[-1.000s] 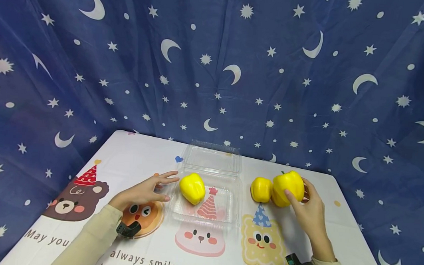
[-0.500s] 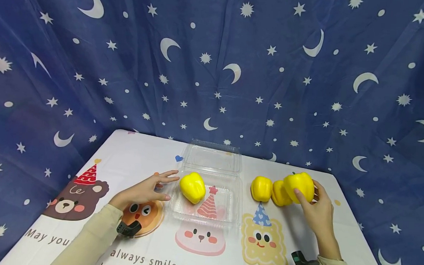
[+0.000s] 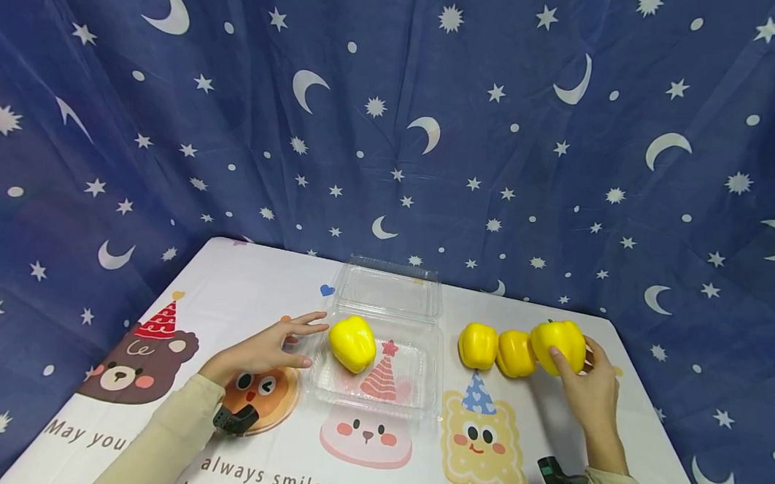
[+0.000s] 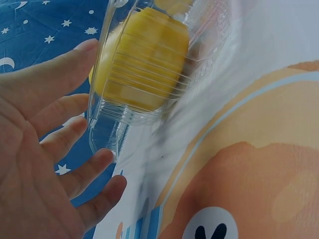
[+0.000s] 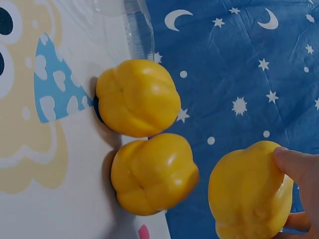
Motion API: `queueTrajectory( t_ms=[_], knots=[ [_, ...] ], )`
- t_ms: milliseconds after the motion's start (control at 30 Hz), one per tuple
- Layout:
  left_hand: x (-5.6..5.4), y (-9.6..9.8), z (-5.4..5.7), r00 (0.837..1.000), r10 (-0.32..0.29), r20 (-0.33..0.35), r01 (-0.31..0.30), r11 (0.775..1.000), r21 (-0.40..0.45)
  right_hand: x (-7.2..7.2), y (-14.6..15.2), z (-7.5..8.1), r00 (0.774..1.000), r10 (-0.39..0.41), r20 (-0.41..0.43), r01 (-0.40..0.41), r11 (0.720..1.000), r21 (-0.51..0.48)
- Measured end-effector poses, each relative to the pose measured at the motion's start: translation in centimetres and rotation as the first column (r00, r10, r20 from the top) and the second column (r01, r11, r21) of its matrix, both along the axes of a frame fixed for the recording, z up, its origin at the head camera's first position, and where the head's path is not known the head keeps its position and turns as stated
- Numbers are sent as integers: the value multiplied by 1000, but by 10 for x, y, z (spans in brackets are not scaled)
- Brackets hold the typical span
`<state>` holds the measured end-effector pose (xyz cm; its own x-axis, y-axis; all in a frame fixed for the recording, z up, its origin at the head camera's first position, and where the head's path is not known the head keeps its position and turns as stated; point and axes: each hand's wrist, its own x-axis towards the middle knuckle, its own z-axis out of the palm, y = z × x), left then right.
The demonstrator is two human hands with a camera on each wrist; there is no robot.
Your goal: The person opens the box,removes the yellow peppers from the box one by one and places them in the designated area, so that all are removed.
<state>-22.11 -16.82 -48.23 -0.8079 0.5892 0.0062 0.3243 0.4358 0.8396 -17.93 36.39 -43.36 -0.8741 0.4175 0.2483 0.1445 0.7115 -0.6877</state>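
My right hand grips a yellow bell pepper between thumb and fingers at the table's right. In the right wrist view this held pepper is apart from two others on the cloth, a nearer yellow pepper and a farther yellow pepper beside it. A clear hinged plastic box lies with its lid folded back, and one yellow pepper sits in its left half. My left hand, fingers spread and holding nothing, is at the box's left side; in the left wrist view its fingertips are close to the wall.
A white cloth with cartoon prints covers the table. Behind it hangs a blue curtain with moons and stars. Each wrist wears a black strap, one on the left and one on the right.
My right hand has moved to the right with its pepper, away from the two other peppers, uncovering the nearer one. It dips slightly in the last half second. My left hand stays put.
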Motion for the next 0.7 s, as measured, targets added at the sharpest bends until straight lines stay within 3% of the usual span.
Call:
queueTrajectory(
  t_ms=[700],
  knots=[
    [0, 1, 1, 1000, -12, -14, 12, 1000, 10, -9, 23, -32, 992, -72, 106, 76, 996, -39]
  ],
)
